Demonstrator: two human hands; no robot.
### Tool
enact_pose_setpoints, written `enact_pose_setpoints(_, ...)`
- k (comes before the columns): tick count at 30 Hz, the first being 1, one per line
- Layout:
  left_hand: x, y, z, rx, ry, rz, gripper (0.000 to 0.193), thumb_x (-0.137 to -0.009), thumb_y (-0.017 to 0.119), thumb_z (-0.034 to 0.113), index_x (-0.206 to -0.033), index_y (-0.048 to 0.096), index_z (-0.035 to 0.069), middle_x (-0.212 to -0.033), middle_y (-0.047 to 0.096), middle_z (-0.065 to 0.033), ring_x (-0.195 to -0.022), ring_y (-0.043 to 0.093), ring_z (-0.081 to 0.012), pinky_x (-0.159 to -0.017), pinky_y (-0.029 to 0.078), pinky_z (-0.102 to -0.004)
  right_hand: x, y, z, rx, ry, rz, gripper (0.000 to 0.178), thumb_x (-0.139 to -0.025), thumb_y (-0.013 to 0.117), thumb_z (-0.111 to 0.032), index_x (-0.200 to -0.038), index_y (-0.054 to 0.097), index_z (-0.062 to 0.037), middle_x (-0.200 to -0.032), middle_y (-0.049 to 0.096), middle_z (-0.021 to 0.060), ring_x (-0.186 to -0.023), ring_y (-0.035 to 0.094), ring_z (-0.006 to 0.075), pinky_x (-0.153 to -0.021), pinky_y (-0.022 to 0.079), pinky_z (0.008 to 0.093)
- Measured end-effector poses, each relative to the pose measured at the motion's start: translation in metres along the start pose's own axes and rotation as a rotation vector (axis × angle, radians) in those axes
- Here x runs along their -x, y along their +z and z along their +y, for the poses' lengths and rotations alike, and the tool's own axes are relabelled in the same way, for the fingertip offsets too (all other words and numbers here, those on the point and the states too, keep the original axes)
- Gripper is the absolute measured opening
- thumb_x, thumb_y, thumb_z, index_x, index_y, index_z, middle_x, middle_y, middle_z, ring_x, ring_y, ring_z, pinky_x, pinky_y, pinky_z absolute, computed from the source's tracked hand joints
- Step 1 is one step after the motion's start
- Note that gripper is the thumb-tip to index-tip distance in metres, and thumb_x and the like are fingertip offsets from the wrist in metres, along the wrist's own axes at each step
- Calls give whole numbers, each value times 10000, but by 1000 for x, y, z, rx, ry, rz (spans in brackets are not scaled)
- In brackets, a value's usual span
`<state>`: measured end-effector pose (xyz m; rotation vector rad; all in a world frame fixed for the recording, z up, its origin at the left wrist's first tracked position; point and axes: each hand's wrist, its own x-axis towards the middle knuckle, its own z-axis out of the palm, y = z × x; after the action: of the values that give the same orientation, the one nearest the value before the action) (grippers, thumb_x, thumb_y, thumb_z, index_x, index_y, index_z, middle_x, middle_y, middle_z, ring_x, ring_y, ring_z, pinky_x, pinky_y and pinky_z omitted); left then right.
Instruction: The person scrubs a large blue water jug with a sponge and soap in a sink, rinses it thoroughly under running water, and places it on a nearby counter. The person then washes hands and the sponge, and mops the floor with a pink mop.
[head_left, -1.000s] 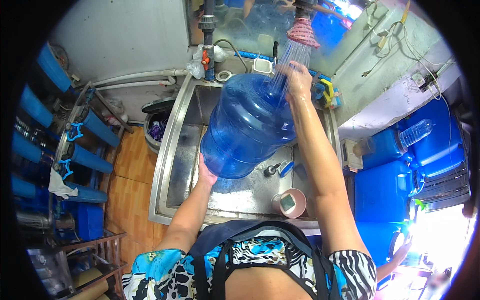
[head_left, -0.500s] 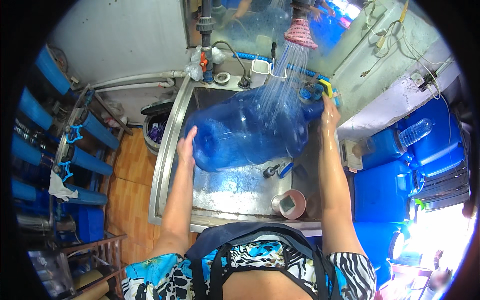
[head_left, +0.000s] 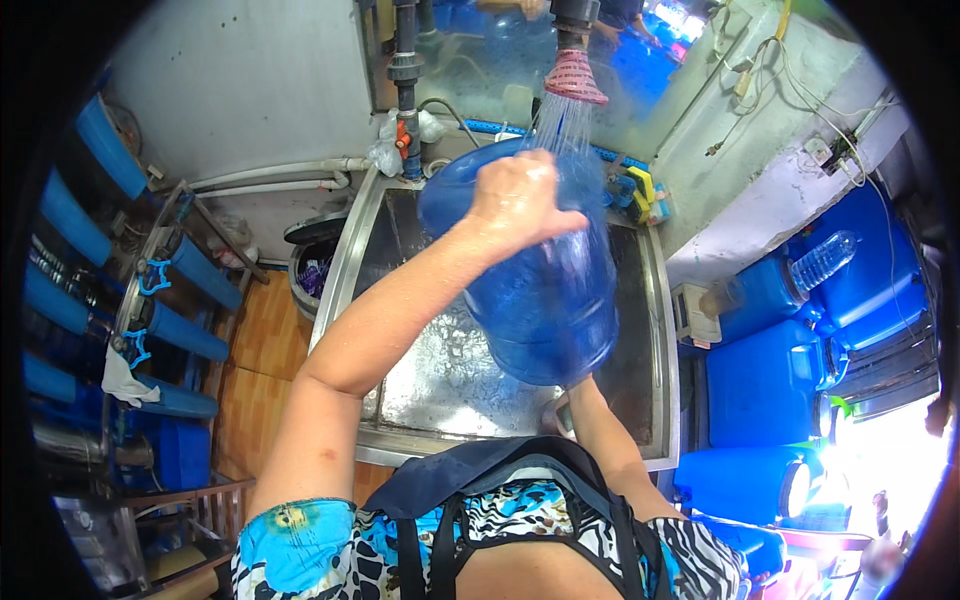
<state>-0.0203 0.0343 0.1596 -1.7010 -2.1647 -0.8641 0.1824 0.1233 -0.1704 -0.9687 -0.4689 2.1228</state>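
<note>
A large translucent blue water jug [head_left: 545, 320] is tilted over the steel sink [head_left: 440, 370], under the spray from a shower head wrapped in pink patterned material [head_left: 574, 78]. My left hand [head_left: 520, 200] is on the jug's upper side, wet, with its fingers curled over and its thumb stretched to the right. At the jug's near end my right forearm [head_left: 605, 430] reaches up, and the right hand goes out of sight behind the jug. A cup [head_left: 560, 415] in the sink's near part is mostly covered by the jug and my arm.
A yellow item [head_left: 641, 193] lies at the sink's back right corner. Several blue containers [head_left: 762, 385] stand to the right. On the left are a rack of blue cylinders [head_left: 185, 330] and a bin with a lid [head_left: 310, 270]. A pipe with an orange valve [head_left: 403, 135] rises behind the sink.
The jug has turned from lying sideways to pointing toward me. My left hand has moved from its left end to its upper side, and my right hand has dropped below the near end.
</note>
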Motion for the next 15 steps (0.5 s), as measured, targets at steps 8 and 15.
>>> enact_pose_setpoints(8,5,3,91,199,629,-15,563,-572,807,330,-928,545,-20,-876,621,-168,-854,622,-323,-782,491,-398,54,2,-5,-29,91,-198,299,-861,506,-204,-993,603,47,-1030,635,180,-937,636,341,-791,550,480)
enact_pose_setpoints(15,-6,-18,151,238,835,-73,441,-547,792,219,-866,611,-26,-821,632,-142,-829,628,-290,-730,460,-370,55,10,-7,-35,94,-227,302,-863,510,-207,-998,601,47,-1035,634,180,-945,633,343,-797,548,482)
